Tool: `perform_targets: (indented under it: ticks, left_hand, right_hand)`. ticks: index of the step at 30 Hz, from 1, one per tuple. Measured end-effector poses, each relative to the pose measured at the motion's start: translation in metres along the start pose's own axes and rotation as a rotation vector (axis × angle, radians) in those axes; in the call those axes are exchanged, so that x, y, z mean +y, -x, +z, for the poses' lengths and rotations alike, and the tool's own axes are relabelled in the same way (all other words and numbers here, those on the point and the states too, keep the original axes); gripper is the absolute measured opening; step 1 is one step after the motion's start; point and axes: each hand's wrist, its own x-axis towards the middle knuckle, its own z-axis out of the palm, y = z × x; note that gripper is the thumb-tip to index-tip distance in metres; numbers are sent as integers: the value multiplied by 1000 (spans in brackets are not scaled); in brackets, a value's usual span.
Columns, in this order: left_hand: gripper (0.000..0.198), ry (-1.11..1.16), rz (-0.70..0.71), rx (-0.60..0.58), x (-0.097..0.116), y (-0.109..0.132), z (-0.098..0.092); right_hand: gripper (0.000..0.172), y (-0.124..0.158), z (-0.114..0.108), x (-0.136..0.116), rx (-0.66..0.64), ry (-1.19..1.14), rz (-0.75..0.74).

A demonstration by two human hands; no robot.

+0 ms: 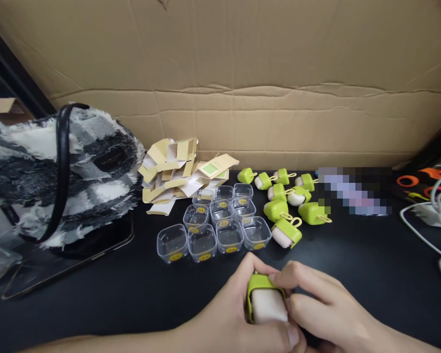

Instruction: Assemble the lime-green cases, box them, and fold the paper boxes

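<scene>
Find green-and-white case [269,303] clasped between left hand [231,314], closed round its left side and lower front, and right hand [338,310], gripping its right edge (long axis indeterminate, partly covered). Note clear cups [221,212] beyond it, leftward.

Desk-like workspace: black tabletop [132,294], cardboard backing [242,59], carton heap [172,171], rowed clear containers [230,235].
</scene>
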Motion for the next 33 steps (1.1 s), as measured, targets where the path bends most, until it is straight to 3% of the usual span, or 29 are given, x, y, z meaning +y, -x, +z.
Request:
perform_targets:
  ticks: [6,14,19,23,28,33]
  left_hand:
    - [47,-109,51,49,-5,-4,-8]
    - [60,75,-90,161,5,-4,-2]
    - [51,43,-137,213,9,-2,1]
    - [47,-18,-145,190,8,-2,1]
    - [38,-102,-117,157,9,-1,1]
    - [32,-211,-45,177,11,-1,4]
  right_hand:
    - [19,-9,2,7,136,-170,78]
    - [32,-12,5,13,159,-275,108]
    - [32,-11,6,11,113,-312,104]
    - [31,-13,5,10,130,-285,89]
    - [30,-8,7,9,177,-231,52]
    - [32,2,11,15,126,-177,-10]
